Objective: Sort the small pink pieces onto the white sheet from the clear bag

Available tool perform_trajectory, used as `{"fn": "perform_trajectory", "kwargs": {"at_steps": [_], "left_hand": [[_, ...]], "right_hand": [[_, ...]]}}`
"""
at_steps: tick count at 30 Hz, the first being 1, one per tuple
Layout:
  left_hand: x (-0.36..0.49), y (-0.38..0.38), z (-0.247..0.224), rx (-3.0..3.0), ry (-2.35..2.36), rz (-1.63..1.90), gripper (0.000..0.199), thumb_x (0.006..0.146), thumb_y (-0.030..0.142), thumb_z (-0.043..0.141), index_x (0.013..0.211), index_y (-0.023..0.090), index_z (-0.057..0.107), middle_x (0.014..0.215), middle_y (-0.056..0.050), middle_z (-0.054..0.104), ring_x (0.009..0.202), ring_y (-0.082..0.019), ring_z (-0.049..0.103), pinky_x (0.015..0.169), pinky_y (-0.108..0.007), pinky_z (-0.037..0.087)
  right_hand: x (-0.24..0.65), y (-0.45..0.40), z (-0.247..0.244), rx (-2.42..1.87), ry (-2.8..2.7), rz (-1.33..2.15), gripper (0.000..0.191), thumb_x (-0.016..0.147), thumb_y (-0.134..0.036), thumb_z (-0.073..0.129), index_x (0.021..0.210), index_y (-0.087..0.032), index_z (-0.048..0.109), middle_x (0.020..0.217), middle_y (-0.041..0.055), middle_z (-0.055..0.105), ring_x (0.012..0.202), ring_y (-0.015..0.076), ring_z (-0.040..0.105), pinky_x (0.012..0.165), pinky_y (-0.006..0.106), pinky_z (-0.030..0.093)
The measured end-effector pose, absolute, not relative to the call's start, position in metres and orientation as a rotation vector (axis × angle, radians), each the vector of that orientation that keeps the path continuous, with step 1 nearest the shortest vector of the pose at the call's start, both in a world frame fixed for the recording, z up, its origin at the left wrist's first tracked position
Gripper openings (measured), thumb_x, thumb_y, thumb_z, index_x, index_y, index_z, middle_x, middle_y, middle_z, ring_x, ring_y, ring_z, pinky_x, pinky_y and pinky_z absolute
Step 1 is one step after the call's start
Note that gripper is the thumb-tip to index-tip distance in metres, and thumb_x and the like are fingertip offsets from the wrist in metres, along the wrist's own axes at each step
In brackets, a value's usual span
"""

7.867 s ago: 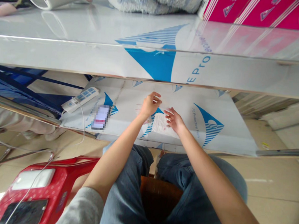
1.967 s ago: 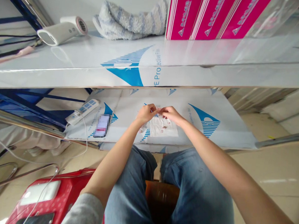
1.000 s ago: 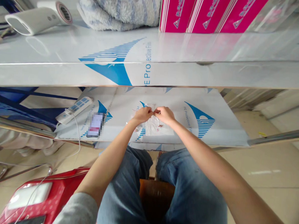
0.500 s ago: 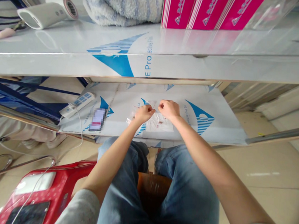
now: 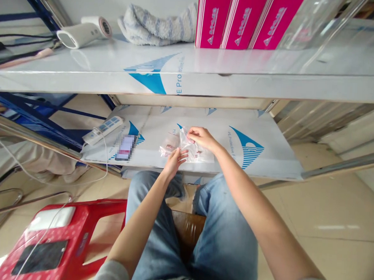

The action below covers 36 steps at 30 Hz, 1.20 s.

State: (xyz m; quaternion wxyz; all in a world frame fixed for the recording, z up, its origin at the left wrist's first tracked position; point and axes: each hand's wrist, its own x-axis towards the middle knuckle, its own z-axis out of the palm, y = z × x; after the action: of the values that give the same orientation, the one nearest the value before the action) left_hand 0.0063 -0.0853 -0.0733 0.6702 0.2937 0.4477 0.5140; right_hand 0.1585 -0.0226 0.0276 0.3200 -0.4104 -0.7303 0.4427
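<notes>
Clear plastic bag (image 5: 183,136), one, over the lower shelf (image 5: 276,162), its upper edge apparently pinched by the right hand (image 5: 202,136); left hand (image 5: 173,161), now lower, fingers loosely spread beside it, seemingly leaving the right as sole hold.

the single view comes from a camera worn on the person's head, facing forward and steeply down over faded blue denim jeans (image 5: 228,239). bare forearms (image 5: 258,212) rise from the bottom edge, nearest the lens, to the left hand (image 5: 173,161) and right hand (image 5: 201,136) near mid-frame. beyond the knees lies a lower shelf in blue-printed pale film (image 5: 277,160); a matching upper shelf (image 5: 242,64) crosses above. the wide sweep reaches a red plastic stool (image 5: 86,212) lower left and beige tiled floor (image 5: 328,258) lower right.
</notes>
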Motion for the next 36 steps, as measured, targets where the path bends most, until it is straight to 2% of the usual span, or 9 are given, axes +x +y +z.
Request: {"fn": "perform_trajectory", "kwargs": {"at_steps": [3, 7, 13, 19, 27, 32, 36], "left_hand": [[0.003, -0.086, -0.068, 0.622, 0.985, 1.238, 0.039, 0.066, 0.047, 0.068, 0.089, 0.019, 0.053, 0.095, -0.004, 0.066, 0.073, -0.009, 0.061, 0.067, -0.021, 0.045], [-0.004, -0.086, -0.061, 0.666, 1.036, 1.262, 0.035, 0.066, 0.044, 0.068, 0.083, 0.02, 0.05, 0.088, 0.0, 0.065, 0.068, -0.007, 0.061, 0.066, -0.02, 0.045], [-0.011, -0.084, -0.064, 0.7, 1.042, 1.257, 0.035, 0.064, 0.042, 0.07, 0.081, 0.019, 0.051, 0.083, 0.0, 0.065, 0.065, -0.007, 0.06, 0.065, -0.02, 0.045], [-0.01, -0.087, -0.082, 0.635, 0.954, 1.21, 0.035, 0.064, 0.043, 0.071, 0.079, 0.017, 0.053, 0.086, -0.002, 0.067, 0.068, -0.008, 0.062, 0.064, -0.02, 0.044], [-0.015, -0.096, -0.099, 0.542, 0.939, 1.154, 0.043, 0.064, 0.046, 0.071, 0.092, 0.018, 0.058, 0.074, -0.003, 0.068, 0.067, -0.012, 0.064, 0.069, -0.024, 0.047], [-0.016, -0.098, -0.103, 0.528, 0.895, 1.15, 0.037, 0.064, 0.042, 0.072, 0.088, 0.017, 0.061, 0.067, -0.001, 0.065, 0.066, -0.012, 0.064, 0.073, -0.025, 0.048], [-0.011, -0.096, -0.106, 0.542, 0.884, 1.155, 0.035, 0.06, 0.038, 0.076, 0.083, 0.018, 0.059, 0.068, 0.0, 0.064, 0.066, -0.011, 0.063, 0.072, -0.023, 0.048]], "right_hand": [[0.159, -0.021, 0.024, -1.118, -1.902, 1.148, 0.015, 0.076, -0.029, 0.049, 0.066, -0.018, 0.052, 0.057, -0.0034, 0.05, 0.054, 0.0094, 0.046, 0.056, 0.022, 0.035], [0.162, -0.021, 0.021, -1.091, -1.921, 1.181, 0.018, 0.075, -0.033, 0.054, 0.067, -0.018, 0.053, 0.059, -0.0021, 0.052, 0.055, 0.0096, 0.048, 0.054, 0.022, 0.036], [0.167, -0.021, 0.013, -1.177, -1.872, 1.258, 0.018, 0.071, -0.034, 0.059, 0.071, -0.019, 0.048, 0.06, -0.0038, 0.052, 0.054, 0.0099, 0.05, 0.05, 0.02, 0.036], [0.172, -0.029, 0.005, -1.244, -1.815, 1.136, 0.018, 0.067, -0.028, 0.058, 0.077, -0.021, 0.045, 0.06, -0.006, 0.051, 0.052, 0.0098, 0.049, 0.05, 0.021, 0.039], [0.174, -0.036, -0.017, -1.172, -1.906, 1.198, 0.012, 0.065, -0.024, 0.058, 0.072, -0.018, 0.051, 0.066, -0.0019, 0.057, 0.062, 0.0124, 0.055, 0.06, 0.024, 0.043], [0.176, -0.045, -0.028, -1.154, -1.87, 1.252, 0.014, 0.066, -0.026, 0.057, 0.077, -0.017, 0.057, 0.068, 0.0007, 0.06, 0.063, 0.0133, 0.056, 0.061, 0.025, 0.044], [0.182, -0.056, -0.047, -1.249, -1.77, 1.297, 0.02, 0.071, -0.032, 0.053, 0.08, -0.017, 0.062, 0.064, 0.0012, 0.059, 0.058, 0.0132, 0.053, 0.054, 0.024, 0.041]]}}
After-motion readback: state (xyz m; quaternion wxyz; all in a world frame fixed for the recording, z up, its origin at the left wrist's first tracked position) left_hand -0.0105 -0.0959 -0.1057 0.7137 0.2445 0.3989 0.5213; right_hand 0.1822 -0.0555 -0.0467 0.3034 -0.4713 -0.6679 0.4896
